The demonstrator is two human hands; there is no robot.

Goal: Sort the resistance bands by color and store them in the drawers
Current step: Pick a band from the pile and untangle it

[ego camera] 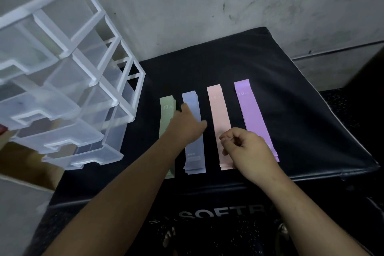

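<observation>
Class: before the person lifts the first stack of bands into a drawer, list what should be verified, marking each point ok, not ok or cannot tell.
1. Colours separated: green stack, blue stack, pink stack and purple stack lie apart: ok.
2. Drawers of the drawer unit pulled open: ok.
3. Drawers empty: cannot tell, plastic is cloudy.
4. Left hand gripping one stack only: cannot tell; it lies across green and blue.
5. Right hand free: ok, loosely curled, holding nothing.
</observation>
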